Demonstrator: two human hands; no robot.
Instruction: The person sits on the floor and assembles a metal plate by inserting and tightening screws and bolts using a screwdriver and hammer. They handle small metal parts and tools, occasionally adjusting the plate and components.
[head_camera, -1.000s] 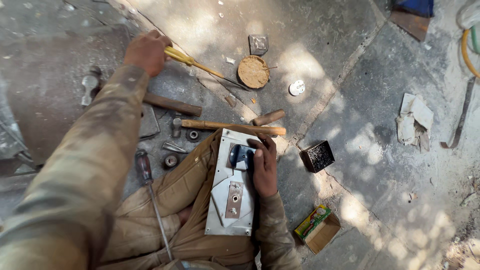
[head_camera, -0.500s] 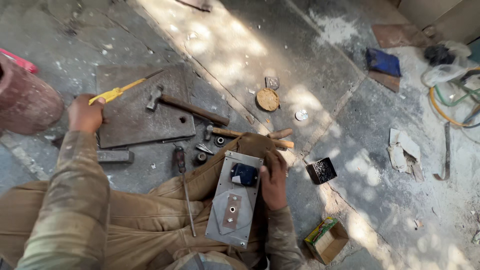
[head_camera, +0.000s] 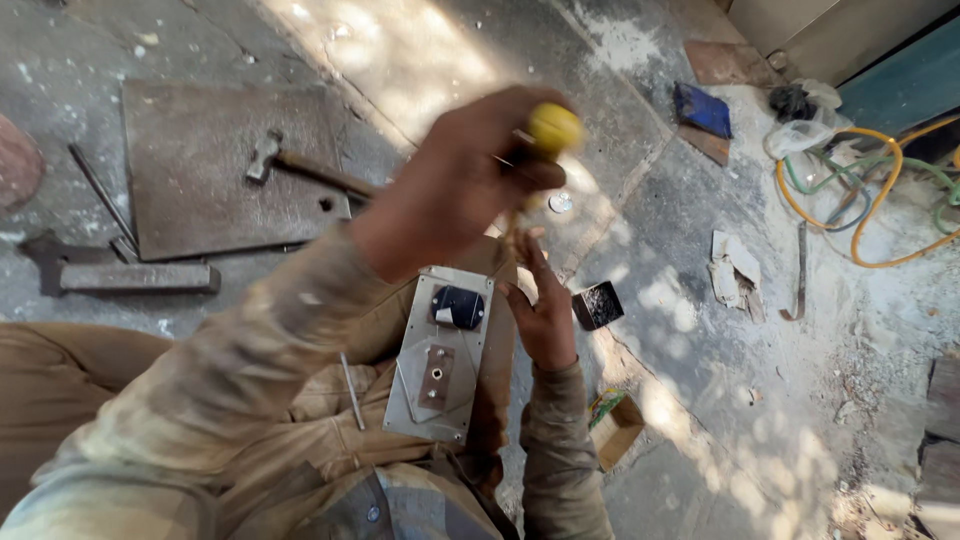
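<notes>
My left hand (head_camera: 450, 185) is raised close to the camera, blurred, and shut on a yellow-handled screwdriver (head_camera: 553, 127); its shaft is hidden behind the hand. Below it a grey metal plate (head_camera: 445, 400) rests on my knee. The plate carries a black fitting (head_camera: 458, 307) near its top and a small brown strip (head_camera: 436, 372) in the middle. My right hand (head_camera: 545, 315) sits at the plate's right edge with its fingers stretched upward and apart, the thumb touching the edge.
A hammer (head_camera: 300, 165) lies on a flat steel slab (head_camera: 200, 200) at the left, with a metal bar (head_camera: 135, 277) below it. A black box (head_camera: 598, 305) and a cardboard box (head_camera: 615, 425) stand right of my knee. Coiled hoses (head_camera: 860, 190) lie far right.
My left hand has swung from the floor at the left up toward the middle, carrying the screwdriver above the plate. My right hand has slid to the plate's right edge and spread its fingers.
</notes>
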